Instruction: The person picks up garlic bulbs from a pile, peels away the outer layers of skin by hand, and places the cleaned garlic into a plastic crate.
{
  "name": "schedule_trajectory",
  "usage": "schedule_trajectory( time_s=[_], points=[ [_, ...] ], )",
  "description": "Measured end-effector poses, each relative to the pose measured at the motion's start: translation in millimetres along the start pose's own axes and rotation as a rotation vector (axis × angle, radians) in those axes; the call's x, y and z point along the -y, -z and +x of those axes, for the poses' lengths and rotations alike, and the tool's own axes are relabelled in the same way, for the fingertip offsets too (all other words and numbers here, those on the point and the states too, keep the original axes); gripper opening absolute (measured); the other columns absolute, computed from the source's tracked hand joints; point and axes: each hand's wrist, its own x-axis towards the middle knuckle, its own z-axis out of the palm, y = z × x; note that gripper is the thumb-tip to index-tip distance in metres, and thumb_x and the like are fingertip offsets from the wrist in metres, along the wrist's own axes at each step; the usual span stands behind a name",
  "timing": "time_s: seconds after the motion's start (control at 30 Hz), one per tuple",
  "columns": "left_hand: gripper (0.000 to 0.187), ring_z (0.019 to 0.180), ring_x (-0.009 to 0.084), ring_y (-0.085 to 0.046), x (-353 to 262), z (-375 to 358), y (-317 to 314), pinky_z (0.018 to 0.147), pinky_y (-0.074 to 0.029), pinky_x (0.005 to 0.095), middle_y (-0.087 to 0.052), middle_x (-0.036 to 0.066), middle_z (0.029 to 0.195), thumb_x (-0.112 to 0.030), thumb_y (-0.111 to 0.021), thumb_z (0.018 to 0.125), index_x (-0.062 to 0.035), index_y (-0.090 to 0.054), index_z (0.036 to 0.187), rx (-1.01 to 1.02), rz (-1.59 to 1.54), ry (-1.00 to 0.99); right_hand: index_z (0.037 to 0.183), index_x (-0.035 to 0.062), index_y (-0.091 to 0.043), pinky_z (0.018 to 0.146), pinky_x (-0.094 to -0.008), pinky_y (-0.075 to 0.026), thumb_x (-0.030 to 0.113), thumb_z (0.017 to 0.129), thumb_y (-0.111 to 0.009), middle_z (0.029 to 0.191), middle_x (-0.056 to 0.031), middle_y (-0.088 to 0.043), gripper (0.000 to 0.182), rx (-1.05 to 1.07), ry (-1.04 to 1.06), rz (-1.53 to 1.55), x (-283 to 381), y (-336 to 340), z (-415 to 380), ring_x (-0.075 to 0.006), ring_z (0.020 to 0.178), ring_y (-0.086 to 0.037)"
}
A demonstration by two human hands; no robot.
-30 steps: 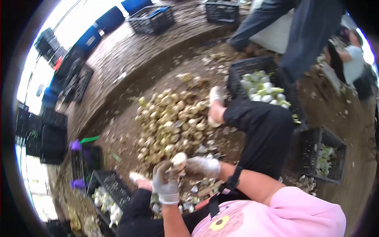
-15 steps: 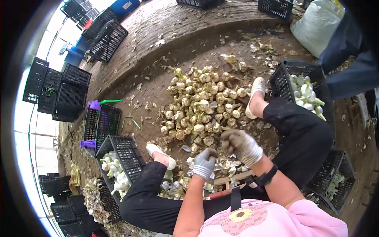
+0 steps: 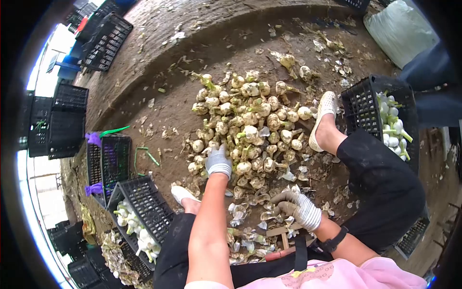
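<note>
A heap of dirty garlic bulbs [image 3: 250, 132] with short stalks lies on the ground between my feet. My gloved left hand [image 3: 217, 161] reaches to the near left side of this heap, fingers stretched forward against the bulbs. Its fingertips are partly lost among them, and no bulb shows lifted. Nearer my body, my gloved right hand [image 3: 298, 209] hovers over loose garlic skins [image 3: 248, 214] with its fingers curled together. Whatever those fingers may hold is hidden. Below the hands is a small wooden piece [image 3: 284, 231], beside a red bar [image 3: 279, 254].
Black crates with clean white garlic stand at my right [image 3: 358, 103] and left [image 3: 149, 204]. Further left is a crate with purple ties [image 3: 115, 156]. A stuffed white sack [image 3: 399, 31] sits at the upper right, near another person's dark trouser leg [image 3: 433, 72].
My left hand has moved forward from in front of my body to the heap. My right hand has come slightly back toward me. The camera view has shifted.
</note>
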Motion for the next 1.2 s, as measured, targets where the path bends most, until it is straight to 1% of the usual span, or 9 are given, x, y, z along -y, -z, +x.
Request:
schedule_trajectory(
  time_s=[0.1,0.23,0.37,0.5,0.53,0.6,0.73,0.77,1.2],
  points=[
    [0.018,0.078,0.0339,-0.059,20,27,-29,0.074,-0.048,0.0403,-0.062,0.015,0.087,-0.022,-0.061,0.071,-0.0124,-0.065,0.086,-0.099,-0.111,-0.046,0.105,-0.0007,-0.055,0.066,-0.0227,-0.045,0.013,0.088,-0.048,0.078,-0.0058,-0.062,0.023,-0.044,0.017,-0.051,1,2,7,-0.0102,0.074,-0.057],
    [0.025,0.069,0.0130,-0.058,31,-3,3,0.064,-0.047,0.0266,-0.065,0.007,0.078,-0.013,-0.070,0.069,0.0004,-0.063,0.089,0.029,-0.811,0.089,0.102,-0.0006,-0.057,0.065,-0.0243,-0.046,0.010,0.083,-0.052,0.081,-0.0057,-0.062,0.022,-0.052,0.107,-0.203,-9,5,13,-0.0099,0.074,-0.056],
    [0.020,0.067,0.0131,-0.059,-9,-87,74,0.061,-0.049,0.0254,-0.064,0.010,0.080,-0.004,-0.069,0.074,0.0017,-0.061,0.091,0.308,-1.302,0.275,0.104,0.0028,-0.058,0.066,-0.0255,-0.047,0.015,0.076,-0.066,0.088,-0.0074,-0.062,0.032,-0.157,0.268,-0.423,-7,-6,4,-0.0099,0.076,-0.057],
    [0.019,0.068,0.0108,-0.059,-63,-162,97,0.063,-0.049,0.0234,-0.064,0.007,0.077,-0.007,-0.069,0.075,0.0022,-0.062,0.089,0.157,-1.043,-0.104,0.104,0.0044,-0.060,0.068,-0.0327,-0.049,0.023,0.071,-0.071,0.087,-0.0142,-0.059,0.040,-0.222,0.411,-0.772,-5,-19,-5,-0.0253,0.074,-0.059],
    [0.021,0.069,0.0112,-0.059,-75,-177,100,0.065,-0.049,0.0240,-0.064,0.007,0.077,-0.009,-0.070,0.074,0.0027,-0.062,0.089,0.134,-1.026,-0.162,0.102,0.0039,-0.060,0.067,-0.0321,-0.049,0.020,0.072,-0.069,0.085,-0.0140,-0.060,0.036,-0.260,0.603,-0.880,-12,-18,-5,-0.0251,0.074,-0.060],
    [0.032,0.077,0.0136,-0.058,-83,-197,98,0.072,-0.049,0.0268,-0.062,0.009,0.087,-0.013,-0.072,0.072,0.0023,-0.059,0.097,0.047,-1.198,-0.093,0.102,0.0022,-0.060,0.068,-0.0302,-0.049,0.017,0.073,-0.067,0.086,-0.0146,-0.061,0.033,-0.213,0.554,-0.933,-13,-14,-17,-0.0235,0.077,-0.061],
    [0.060,0.099,0.0185,-0.053,-89,-237,109,0.086,-0.044,0.0318,-0.053,0.013,0.110,-0.020,-0.078,0.066,0.0008,-0.049,0.114,-0.388,-0.973,-0.154,0.098,-0.0014,-0.060,0.069,-0.0274,-0.047,0.017,0.076,-0.066,0.086,-0.0105,-0.063,0.030,-0.131,0.473,-0.520,-9,-11,-31,-0.0163,0.076,-0.059],
    [0.076,0.109,0.0210,-0.046,-82,-246,89,0.092,-0.039,0.0333,-0.045,0.013,0.120,-0.020,-0.081,0.061,0.0001,-0.041,0.122,-0.308,-1.140,-0.189,0.098,-0.0019,-0.060,0.069,-0.0269,-0.047,0.017,0.077,-0.065,0.085,-0.0091,-0.063,0.029,-0.073,0.423,-0.353,-10,-11,-34,-0.0145,0.076,-0.058],
    [0.068,0.099,0.0339,-0.055,-111,-260,101,0.083,-0.046,0.0376,-0.056,0.017,0.108,-0.013,-0.079,0.056,-0.0026,-0.048,0.116,-0.540,-0.584,-0.295,0.101,0.0016,-0.057,0.069,-0.0247,-0.049,0.027,0.078,-0.069,0.086,-0.0037,-0.060,0.037,0.126,0.226,0.153,-16,-8,-41,-0.0109,0.077,-0.057]
  ],
)
